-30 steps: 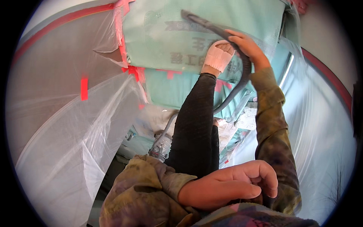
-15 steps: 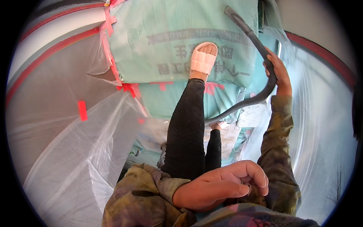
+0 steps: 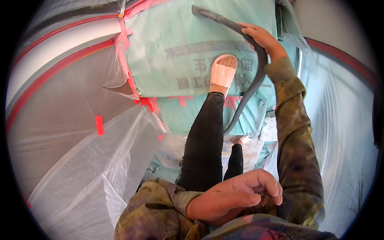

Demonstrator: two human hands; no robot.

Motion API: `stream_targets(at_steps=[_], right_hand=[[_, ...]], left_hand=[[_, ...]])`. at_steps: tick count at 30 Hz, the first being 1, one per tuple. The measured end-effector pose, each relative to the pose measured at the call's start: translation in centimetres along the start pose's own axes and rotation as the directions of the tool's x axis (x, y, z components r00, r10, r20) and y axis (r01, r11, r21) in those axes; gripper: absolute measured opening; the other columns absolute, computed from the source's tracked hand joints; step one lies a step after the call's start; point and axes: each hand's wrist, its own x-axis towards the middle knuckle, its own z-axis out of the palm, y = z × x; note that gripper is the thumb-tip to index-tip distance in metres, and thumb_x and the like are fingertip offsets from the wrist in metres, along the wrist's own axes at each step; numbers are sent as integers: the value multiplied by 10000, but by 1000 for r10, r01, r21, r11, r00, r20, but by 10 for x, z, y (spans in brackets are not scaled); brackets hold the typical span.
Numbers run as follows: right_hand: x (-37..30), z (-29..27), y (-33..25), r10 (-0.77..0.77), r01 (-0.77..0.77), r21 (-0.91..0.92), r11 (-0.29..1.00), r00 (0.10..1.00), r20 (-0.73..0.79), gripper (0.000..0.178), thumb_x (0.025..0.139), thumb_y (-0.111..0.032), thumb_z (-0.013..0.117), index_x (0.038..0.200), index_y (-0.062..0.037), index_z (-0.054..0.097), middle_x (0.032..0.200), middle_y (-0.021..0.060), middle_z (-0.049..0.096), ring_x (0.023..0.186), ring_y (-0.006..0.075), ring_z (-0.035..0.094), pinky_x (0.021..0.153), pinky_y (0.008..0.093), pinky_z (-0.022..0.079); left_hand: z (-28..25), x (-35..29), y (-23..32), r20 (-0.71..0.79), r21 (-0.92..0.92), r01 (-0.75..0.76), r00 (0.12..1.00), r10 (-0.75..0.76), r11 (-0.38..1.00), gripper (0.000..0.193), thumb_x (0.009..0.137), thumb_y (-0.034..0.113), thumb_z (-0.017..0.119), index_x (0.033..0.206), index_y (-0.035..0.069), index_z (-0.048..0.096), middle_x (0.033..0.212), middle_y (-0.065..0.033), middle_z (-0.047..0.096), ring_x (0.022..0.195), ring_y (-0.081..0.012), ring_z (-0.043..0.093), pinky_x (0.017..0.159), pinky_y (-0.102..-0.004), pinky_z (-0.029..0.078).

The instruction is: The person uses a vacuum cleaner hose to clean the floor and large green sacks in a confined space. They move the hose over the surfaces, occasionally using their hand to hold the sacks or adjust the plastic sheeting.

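My right hand [image 3: 264,42] is stretched forward and wraps around a black ribbed vacuum hose [image 3: 253,89], close behind its rigid nozzle. The nozzle end points to the upper left, over a pale green protective sheet [image 3: 150,76] that covers the step. From the hand the hose curves down and back until my leg hides it. Near my body, my left hand [image 3: 236,196] is loosely curled, with a gap between thumb and fingers. Nothing shows in it, though the palm is partly hidden.
One foot in a pink slide sandal [image 3: 222,74] stands on the green sheet; my other foot [image 3: 241,140] is lower and farther back. Clear plastic film [image 3: 124,160] hangs at the left, with red tape [image 3: 99,125] on the left wall. More film [image 3: 336,132] covers the right side.
My right hand has moved forward and to the left with the hose, and the nozzle has swung left across the green sheet. My left hand keeps its curled pose.
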Motion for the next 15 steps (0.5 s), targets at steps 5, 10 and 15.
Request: stream_targets(at_steps=[5, 10, 15], right_hand=[[-51, -7, 14, 124, -111, -208, 972, 991, 50, 459, 942, -249, 557, 1385, -134, 599, 703, -13, 530, 511, 77, 467, 467, 233, 384], [-78, -37, 44, 79, -66, 79, 995, 981, -176, 448, 945, -249, 576, 1376, -131, 605, 719, -10, 542, 521, 77, 469, 468, 228, 390], [-66, 6, 40, 108, -103, 44, 994, 987, -120, 412, 941, -249, 590, 1342, -169, 642, 723, -14, 551, 538, 77, 473, 474, 230, 400]], left_hand=[[1, -5, 8, -2, -40, 21, 1000, -21, 999, 317, 1006, 228, 511, 1245, 21, 483, 1210, -95, 516, 1075, -141, 466, 946, -285, 330], [-3, -6, 10, 18, -69, 21, 1000, -20, 997, 315, 1000, 203, 517, 1245, 9, 479, 1212, -100, 511, 1158, -170, 475, 1028, -318, 331], [-8, -5, 4, 25, -69, 21, 999, -19, 997, 304, 993, 176, 516, 1244, 8, 479, 1206, -99, 508, 1175, -177, 477, 1055, -330, 329]])
